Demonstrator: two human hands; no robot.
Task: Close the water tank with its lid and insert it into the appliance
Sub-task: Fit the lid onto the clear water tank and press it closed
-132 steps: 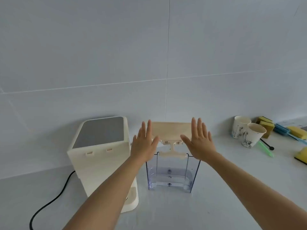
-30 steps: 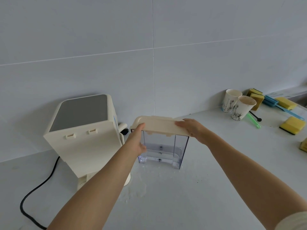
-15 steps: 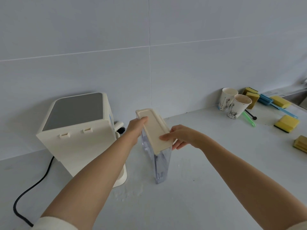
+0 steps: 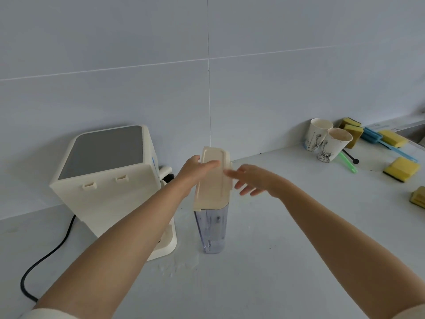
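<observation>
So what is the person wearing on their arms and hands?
Not much! Both hands are bare: no gloves, and no rings or watch show. The left hand and the right hand come out of long bare forearms. Only at the bottom corners of the picture do you see a bit of clothing: the edge of a cream-coloured sleeve on each arm, pushed far up.

Right hand now off lid.

Appliance: cream body, grey top panel. Cable: black. Lid: cream. Water tank: clear, bluish tint. Paper cups: white, dark line drawings. Sponges: yellow, dark undersides. Brush: blue.
</observation>
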